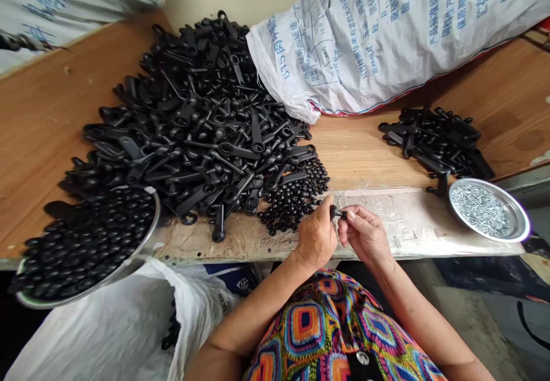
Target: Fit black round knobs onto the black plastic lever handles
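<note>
My left hand (317,235) and my right hand (364,233) meet at the table's front edge, both closed round one small black plastic piece (337,213) pinched between their fingertips. Just left of my hands lies a spill of small black beads (296,197). Behind the beads rises a big heap of black plastic handles (201,123). A shallow metal dish of small silver screws (487,209) sits to the right of my right hand.
A metal bowl full of black beads (86,243) overhangs the front left edge. A smaller pile of black assembled parts (438,140) lies at the right. A printed white sack (387,31) lies across the back, and a white plastic bag (116,329) hangs below the wooden table (43,117).
</note>
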`<state>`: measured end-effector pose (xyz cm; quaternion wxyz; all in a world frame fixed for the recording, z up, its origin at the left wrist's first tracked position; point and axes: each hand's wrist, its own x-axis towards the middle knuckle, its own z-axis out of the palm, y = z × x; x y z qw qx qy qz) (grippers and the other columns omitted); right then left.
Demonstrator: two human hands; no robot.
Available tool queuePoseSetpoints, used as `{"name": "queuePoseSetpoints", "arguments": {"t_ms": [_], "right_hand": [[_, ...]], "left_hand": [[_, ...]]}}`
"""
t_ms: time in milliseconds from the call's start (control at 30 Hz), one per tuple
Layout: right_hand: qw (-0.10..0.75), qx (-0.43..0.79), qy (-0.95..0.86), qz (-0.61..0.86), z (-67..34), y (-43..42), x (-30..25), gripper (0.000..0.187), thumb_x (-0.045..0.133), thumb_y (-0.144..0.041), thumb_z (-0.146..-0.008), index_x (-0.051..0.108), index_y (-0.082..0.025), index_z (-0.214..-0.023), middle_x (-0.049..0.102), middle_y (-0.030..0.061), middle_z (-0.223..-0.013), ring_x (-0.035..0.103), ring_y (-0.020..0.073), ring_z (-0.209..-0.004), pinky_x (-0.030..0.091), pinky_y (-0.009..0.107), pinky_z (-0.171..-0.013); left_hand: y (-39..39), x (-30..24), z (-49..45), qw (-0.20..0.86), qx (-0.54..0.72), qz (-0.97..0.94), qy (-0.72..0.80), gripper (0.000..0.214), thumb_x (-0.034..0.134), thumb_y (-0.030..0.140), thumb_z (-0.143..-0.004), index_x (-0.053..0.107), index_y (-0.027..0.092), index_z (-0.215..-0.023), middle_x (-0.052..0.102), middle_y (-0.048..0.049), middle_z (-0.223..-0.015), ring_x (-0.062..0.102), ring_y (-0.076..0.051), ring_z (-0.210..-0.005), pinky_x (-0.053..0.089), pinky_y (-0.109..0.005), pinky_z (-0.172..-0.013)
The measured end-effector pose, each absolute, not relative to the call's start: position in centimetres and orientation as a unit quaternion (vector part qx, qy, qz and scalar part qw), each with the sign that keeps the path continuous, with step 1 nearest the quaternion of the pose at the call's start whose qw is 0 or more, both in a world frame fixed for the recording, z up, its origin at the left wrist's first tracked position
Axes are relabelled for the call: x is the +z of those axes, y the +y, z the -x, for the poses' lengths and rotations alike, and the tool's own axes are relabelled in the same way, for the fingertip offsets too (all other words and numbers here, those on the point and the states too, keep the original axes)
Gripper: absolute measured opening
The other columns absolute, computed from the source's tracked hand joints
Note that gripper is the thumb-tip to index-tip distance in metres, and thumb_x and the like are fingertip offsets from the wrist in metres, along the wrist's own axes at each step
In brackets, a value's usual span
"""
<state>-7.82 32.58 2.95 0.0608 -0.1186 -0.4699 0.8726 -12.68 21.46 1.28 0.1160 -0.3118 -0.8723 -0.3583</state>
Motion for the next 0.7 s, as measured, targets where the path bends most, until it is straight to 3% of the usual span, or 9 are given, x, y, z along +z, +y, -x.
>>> {"name": "queuePoseSetpoints", "arguments": {"t_ms": [300, 400, 500, 600, 700], "right_hand": [[0.103, 0.827, -0.525, 0.171, 7.5, 32.5, 1.9, 0.017, 0.063, -0.030, -0.075, 0.059, -0.014, -0.076, 0.057, -0.0017, -0.050, 0.047, 0.0082, -0.036, 0.036, 0.018, -0.033], [0.035, 0.803, -0.571, 0.165, 8.2, 34.1, 1.5, 0.023, 0.061, -0.037, -0.075, 0.058, -0.014, -0.075, 0.057, -0.0015, -0.052, 0.048, 0.0086, -0.037, 0.037, 0.019, -0.034], [-0.048, 0.686, -0.711, 0.150, 8.7, 37.2, 1.6, 0.029, 0.059, -0.042, -0.075, 0.062, -0.013, -0.077, 0.060, 0.0013, -0.057, 0.052, 0.0100, -0.044, 0.040, 0.020, -0.039], [0.052, 0.563, -0.805, 0.182, 8.4, 39.7, 3.2, 0.031, 0.057, -0.042, -0.076, 0.065, -0.015, -0.091, 0.065, 0.0046, -0.070, 0.058, 0.0137, -0.059, 0.046, 0.024, -0.051], [0.216, 0.581, -0.766, 0.168, 7.7, 39.9, 5.2, 0.037, 0.049, -0.045, -0.082, 0.059, -0.021, -0.110, 0.064, 0.0079, -0.101, 0.058, 0.0228, -0.092, 0.048, 0.036, -0.074]], "left_hand": [[21.4, 0.6, 12.7, 0.122, -0.255, 0.346, -0.895, 0.043, 0.034, 0.015, -0.083, 0.033, 0.006, -0.126, 0.064, -0.0130, -0.094, 0.063, -0.020, -0.083, 0.051, -0.030, -0.072], [21.7, 0.4, 13.4, 0.092, -0.230, 0.361, -0.899, 0.044, 0.034, 0.014, -0.083, 0.035, 0.006, -0.126, 0.064, -0.0120, -0.093, 0.063, -0.019, -0.080, 0.051, -0.030, -0.071], [22.5, 0.1, 14.0, 0.049, -0.193, 0.390, -0.899, 0.040, 0.037, 0.013, -0.082, 0.044, 0.010, -0.121, 0.064, -0.0098, -0.089, 0.062, -0.020, -0.079, 0.050, -0.031, -0.071], [24.0, -0.2, 14.1, 0.012, -0.156, 0.410, -0.898, 0.032, 0.038, 0.012, -0.081, 0.053, 0.013, -0.109, 0.063, -0.0092, -0.085, 0.061, -0.021, -0.078, 0.048, -0.032, -0.071], [25.6, -0.5, 13.7, -0.015, -0.139, 0.435, -0.889, 0.027, 0.039, 0.009, -0.079, 0.055, 0.011, -0.102, 0.062, -0.0115, -0.082, 0.060, -0.022, -0.077, 0.048, -0.033, -0.069]]}}
